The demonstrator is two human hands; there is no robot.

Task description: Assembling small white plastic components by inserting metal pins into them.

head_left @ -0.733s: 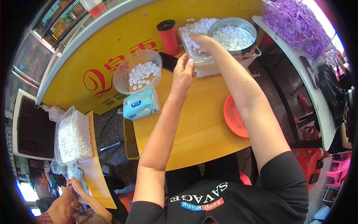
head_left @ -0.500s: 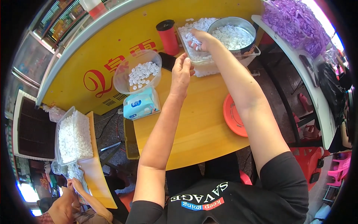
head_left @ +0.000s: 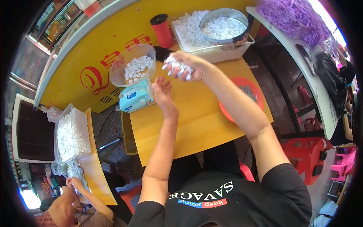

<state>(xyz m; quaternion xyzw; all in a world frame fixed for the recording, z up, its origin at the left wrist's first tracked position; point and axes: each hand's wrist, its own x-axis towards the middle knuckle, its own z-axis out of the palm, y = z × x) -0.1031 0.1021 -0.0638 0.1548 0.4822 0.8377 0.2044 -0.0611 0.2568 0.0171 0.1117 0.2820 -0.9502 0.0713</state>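
My right hand is closed around a handful of small white plastic pieces, held above the wooden table. Just left of it and nearer to me, my left hand has its fingers stretched apart, with nothing in it, beside a blue tissue pack. Behind the pack stands a round clear tub with more white pieces inside. At the back of the table a large clear bin is heaped with similar pieces. A round metal tin full of them rests on that bin.
A red tumbler with a black lid stands left of the bin. An orange-red bowl with small grey bits sits under my right forearm. Purple pieces pile on the white side table. At lower left, another person's hands work near a bin.
My right hand has come out of the large bin, moving left and toward me with a handful of white pieces. My left hand has drawn back and left, its fingers spreading.
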